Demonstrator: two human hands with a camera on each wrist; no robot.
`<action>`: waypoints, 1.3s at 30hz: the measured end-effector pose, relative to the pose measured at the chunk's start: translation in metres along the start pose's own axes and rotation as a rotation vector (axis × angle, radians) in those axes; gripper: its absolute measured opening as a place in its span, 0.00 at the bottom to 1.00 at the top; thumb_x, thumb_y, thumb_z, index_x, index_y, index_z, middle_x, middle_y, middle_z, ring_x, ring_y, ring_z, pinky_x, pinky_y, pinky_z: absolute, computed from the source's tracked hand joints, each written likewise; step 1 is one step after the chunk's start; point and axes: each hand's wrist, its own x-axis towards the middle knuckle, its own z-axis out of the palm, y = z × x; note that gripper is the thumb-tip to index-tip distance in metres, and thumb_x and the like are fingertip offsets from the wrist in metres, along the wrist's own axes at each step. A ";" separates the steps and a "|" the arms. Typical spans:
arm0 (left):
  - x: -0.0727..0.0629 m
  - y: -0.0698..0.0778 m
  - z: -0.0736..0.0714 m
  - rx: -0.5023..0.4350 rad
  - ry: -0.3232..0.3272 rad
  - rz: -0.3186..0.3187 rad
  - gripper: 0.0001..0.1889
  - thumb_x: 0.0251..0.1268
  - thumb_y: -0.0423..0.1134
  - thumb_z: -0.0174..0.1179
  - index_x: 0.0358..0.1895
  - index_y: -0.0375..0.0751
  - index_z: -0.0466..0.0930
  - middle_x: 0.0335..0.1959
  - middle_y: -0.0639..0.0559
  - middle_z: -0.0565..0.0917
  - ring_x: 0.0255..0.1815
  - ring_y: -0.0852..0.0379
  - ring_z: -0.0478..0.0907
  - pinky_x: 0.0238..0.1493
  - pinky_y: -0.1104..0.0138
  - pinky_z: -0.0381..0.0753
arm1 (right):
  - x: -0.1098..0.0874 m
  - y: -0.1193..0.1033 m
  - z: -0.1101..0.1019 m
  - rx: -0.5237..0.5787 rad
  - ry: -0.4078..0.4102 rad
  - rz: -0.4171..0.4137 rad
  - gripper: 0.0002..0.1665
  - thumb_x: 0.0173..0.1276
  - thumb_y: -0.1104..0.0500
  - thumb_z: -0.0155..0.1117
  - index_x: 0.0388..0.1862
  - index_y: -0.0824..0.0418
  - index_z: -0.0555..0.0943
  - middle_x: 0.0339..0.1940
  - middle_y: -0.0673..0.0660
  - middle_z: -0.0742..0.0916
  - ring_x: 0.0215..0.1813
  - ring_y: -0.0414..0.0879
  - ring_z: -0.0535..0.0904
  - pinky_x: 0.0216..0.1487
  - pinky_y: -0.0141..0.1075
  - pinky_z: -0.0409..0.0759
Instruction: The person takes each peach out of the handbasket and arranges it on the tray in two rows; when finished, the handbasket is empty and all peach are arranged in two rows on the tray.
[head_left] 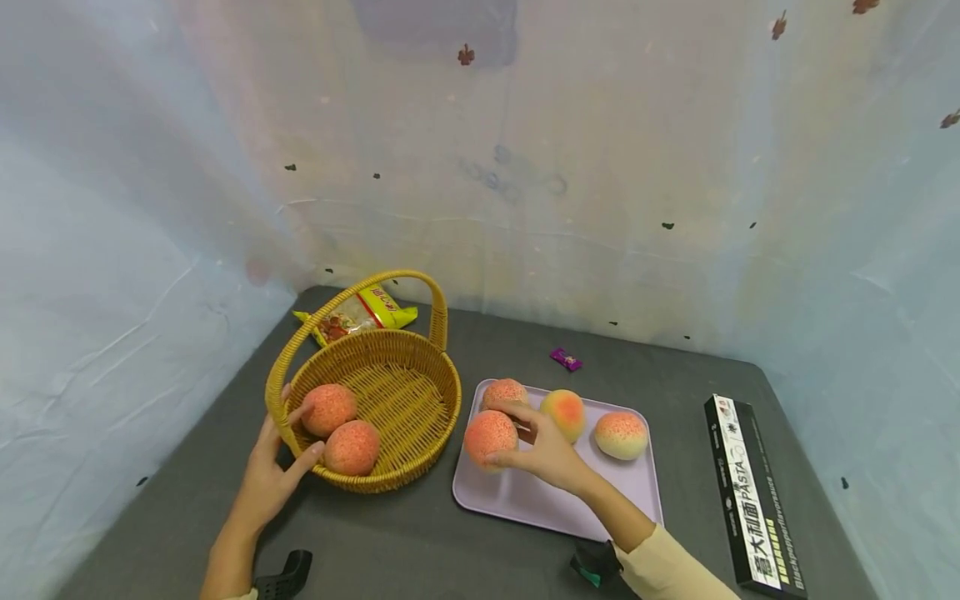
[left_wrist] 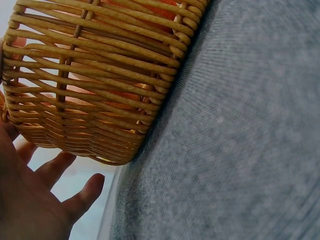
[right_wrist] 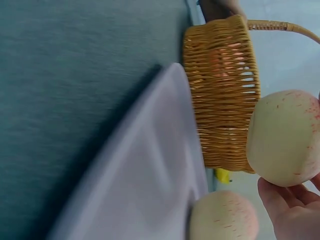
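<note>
Bench [head_left: 420, 550], dk grey. Basket [head_left: 408, 417], on L: golden woven, round, arched handle; L hand [head_left: 270, 483] has fingers hooked on its near-L rim. Tray [head_left: 525, 504], R of basket: lavender, rectangular, rounded corners, raised edge. Peaches, approx. same size: held peach [head_left: 491, 439] round, coral-red speckles, paler cream side in R wrist view; it's above tray's L part, R hand [head_left: 551, 454] fingers & thumb clasped about it. Basket peaches [head_left: 352, 447] likewise speckled coral; tray peaches [head_left: 621, 435] vary, coral to yellow-orange to cream. Obscured: snack bag [head_left: 386, 310] partly behind basket; rear-L tray peach [head_left: 504, 390] partly behind R hand; both hands cut off in wrist views; tray blurred in R wrist view; black item [head_left: 596, 562] by R sleeve [head_left: 667, 571], ID unclear. Qty: bench ×1, basket ×1, tray ×1, pasta box [head_left: 753, 496] (blk/white, far R) ×1, snack bag ×1, peaches ×6 (2 basket, 1 held, 3 tray), purple sweet [head_left: 566, 359] ×1.
</note>
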 end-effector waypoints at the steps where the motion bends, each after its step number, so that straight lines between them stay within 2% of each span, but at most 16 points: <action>1: 0.000 0.000 0.000 0.002 -0.001 0.002 0.33 0.62 0.21 0.62 0.72 0.29 0.65 0.82 0.51 0.44 0.79 0.34 0.39 0.63 0.28 0.43 | -0.003 0.003 0.000 0.004 0.000 0.004 0.39 0.59 0.63 0.76 0.68 0.70 0.73 0.66 0.64 0.78 0.63 0.49 0.76 0.63 0.35 0.72; 6: 0.000 0.003 0.000 0.000 0.001 -0.010 0.33 0.61 0.20 0.62 0.72 0.29 0.66 0.82 0.51 0.44 0.79 0.35 0.39 0.64 0.29 0.43 | -0.014 0.013 0.000 0.020 0.004 0.023 0.40 0.59 0.65 0.76 0.69 0.70 0.72 0.66 0.69 0.77 0.66 0.50 0.74 0.62 0.35 0.73; 12: 0.000 0.002 0.001 0.012 0.005 -0.029 0.33 0.63 0.23 0.62 0.73 0.31 0.65 0.82 0.51 0.44 0.79 0.34 0.39 0.62 0.25 0.44 | -0.021 0.020 0.001 0.023 0.015 0.033 0.39 0.59 0.64 0.76 0.69 0.69 0.73 0.66 0.69 0.77 0.64 0.50 0.76 0.61 0.37 0.74; 19: 0.001 -0.030 -0.001 0.033 0.010 -0.041 0.36 0.62 0.24 0.65 0.74 0.37 0.65 0.82 0.54 0.44 0.80 0.38 0.39 0.63 0.26 0.45 | -0.025 0.030 0.003 0.018 0.024 0.043 0.38 0.57 0.65 0.77 0.66 0.72 0.73 0.63 0.65 0.80 0.61 0.46 0.77 0.60 0.34 0.74; 22: 0.000 -0.037 -0.002 0.035 0.010 -0.040 0.37 0.61 0.24 0.66 0.74 0.39 0.66 0.82 0.56 0.44 0.80 0.40 0.40 0.63 0.27 0.45 | -0.026 0.033 0.005 0.023 0.008 0.055 0.38 0.57 0.65 0.78 0.66 0.71 0.74 0.64 0.65 0.79 0.62 0.46 0.76 0.61 0.34 0.73; 26: 0.000 -0.035 -0.002 0.031 0.008 -0.032 0.37 0.61 0.24 0.66 0.74 0.39 0.66 0.82 0.56 0.44 0.80 0.39 0.40 0.63 0.26 0.45 | -0.028 0.034 0.007 0.023 -0.006 0.075 0.39 0.57 0.63 0.78 0.67 0.70 0.73 0.64 0.64 0.79 0.62 0.46 0.76 0.61 0.33 0.73; 33: 0.000 -0.019 -0.001 0.017 -0.004 -0.031 0.34 0.63 0.23 0.63 0.74 0.34 0.65 0.82 0.53 0.43 0.79 0.33 0.39 0.62 0.25 0.44 | -0.030 0.038 0.009 0.023 -0.019 0.079 0.40 0.58 0.63 0.77 0.68 0.70 0.72 0.63 0.62 0.79 0.62 0.47 0.76 0.63 0.34 0.71; 36: 0.000 -0.021 -0.001 0.019 -0.004 -0.047 0.35 0.63 0.23 0.63 0.74 0.35 0.65 0.82 0.56 0.43 0.79 0.35 0.39 0.63 0.26 0.44 | -0.030 0.040 0.011 0.029 -0.037 0.072 0.40 0.58 0.63 0.77 0.68 0.70 0.71 0.64 0.62 0.78 0.62 0.47 0.76 0.63 0.34 0.71; 39: 0.000 -0.031 -0.002 0.030 -0.005 -0.038 0.36 0.62 0.24 0.64 0.74 0.38 0.65 0.82 0.56 0.43 0.80 0.36 0.39 0.62 0.26 0.45 | -0.032 0.042 0.013 0.022 -0.063 0.065 0.41 0.57 0.63 0.77 0.68 0.70 0.69 0.65 0.64 0.77 0.62 0.47 0.76 0.62 0.35 0.72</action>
